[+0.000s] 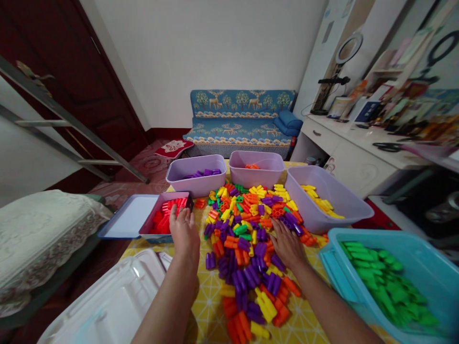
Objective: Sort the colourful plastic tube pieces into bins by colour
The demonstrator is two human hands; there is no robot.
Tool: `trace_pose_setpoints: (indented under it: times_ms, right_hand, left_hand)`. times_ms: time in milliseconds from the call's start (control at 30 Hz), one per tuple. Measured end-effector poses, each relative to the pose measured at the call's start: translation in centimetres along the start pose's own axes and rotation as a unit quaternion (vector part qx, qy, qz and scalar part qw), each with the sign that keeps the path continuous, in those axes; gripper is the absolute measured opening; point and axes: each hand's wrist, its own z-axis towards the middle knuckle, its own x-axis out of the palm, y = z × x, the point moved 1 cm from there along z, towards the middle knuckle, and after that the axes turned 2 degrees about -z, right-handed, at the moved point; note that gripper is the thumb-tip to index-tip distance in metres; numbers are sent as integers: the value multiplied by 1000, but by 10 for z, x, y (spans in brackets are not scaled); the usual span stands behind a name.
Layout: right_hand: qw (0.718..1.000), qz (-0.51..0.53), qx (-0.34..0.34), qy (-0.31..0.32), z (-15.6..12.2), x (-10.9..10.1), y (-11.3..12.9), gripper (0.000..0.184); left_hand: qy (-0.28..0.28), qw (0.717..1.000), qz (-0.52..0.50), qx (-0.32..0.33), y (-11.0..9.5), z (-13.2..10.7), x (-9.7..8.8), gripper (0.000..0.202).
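Note:
My left hand (pixel 184 230) is over the right side of a small box (pixel 145 228) of red plastic pieces (pixel 161 217). Its fingers are apart, and I see nothing held in them. On the right edge of a mixed pile of tube-shaped plastic pieces (pixel 247 242) rests my right hand (pixel 288 243), fingers stretched out over orange and purple ones. The pile mixes purple, orange, yellow and green pieces on a yellow patterned tablecloth (pixel 211 298). What lies under the right fingertips is hidden.
Behind the pile stand lilac bins with purple (pixel 196 184), orange (pixel 256 174) and yellow pieces (pixel 328 198). A turquoise tub (pixel 344 286) at right holds green pieces. White lids (pixel 118 296) lie front left, a blue-rimmed lid (pixel 129 217) behind them. A patterned sofa (pixel 244 126) stands beyond.

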Motion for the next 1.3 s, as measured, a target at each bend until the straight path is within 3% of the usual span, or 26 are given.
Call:
trace_pose_setpoints:
  times_ms: [67, 100, 167, 233, 267, 333, 433, 500, 700, 833, 1033, 1167, 1300]
  right_hand:
    - [1000, -2, -3, -3, 0, 2, -1, 48]
    - [1000, -2, -2, -2, 0, 3, -1, 49]
    - [1000, 1, 0, 2, 0, 3, -1, 49]
    - [1000, 5, 0, 5, 0, 3, -1, 48]
    - [1000, 7, 0, 6, 1, 2, -1, 48]
    - [1000, 10, 0, 4, 1, 1, -1, 48]
    - [1000, 12, 3, 7, 1, 0, 0, 48]
    - [1000, 12, 5, 12, 1, -1, 0, 48]
    - [1000, 12, 10, 15, 0, -1, 0, 48]
    - [1000, 19, 8, 10, 0, 2, -1, 49]
    - [999, 22, 16, 24, 1, 1, -1, 49]
    - [999, 23, 22, 34, 1, -2, 1, 49]
    - [999, 25, 26, 35, 1, -4, 2, 49]
  left_hand:
    - [113, 986, 123, 20, -1, -14, 4, 42]
    - [185, 964, 190, 30, -3, -21, 5, 42]
    - [328, 884, 327, 67, -5, -35, 8, 36]
    - [434, 777, 438, 127, -5, -49, 8, 35]
    - [461, 731, 479, 155, -3, -55, 8, 42]
    - [477, 669, 538, 189, 3, -66, 6, 62]
    - [461, 624, 599, 198, 17, -75, 4, 79]
    - [446, 614, 619, 202, 25, -77, 5, 80]
    - [377, 630, 650, 197, 31, -75, 11, 71]
    - [357, 659, 638, 174, 27, -73, 16, 51]
    - [304, 812, 496, 52, 29, -52, 24, 25]
    - [288, 857, 424, -47, 28, -39, 31, 32]
    - [276, 914, 199, -222, 24, -38, 38, 57]
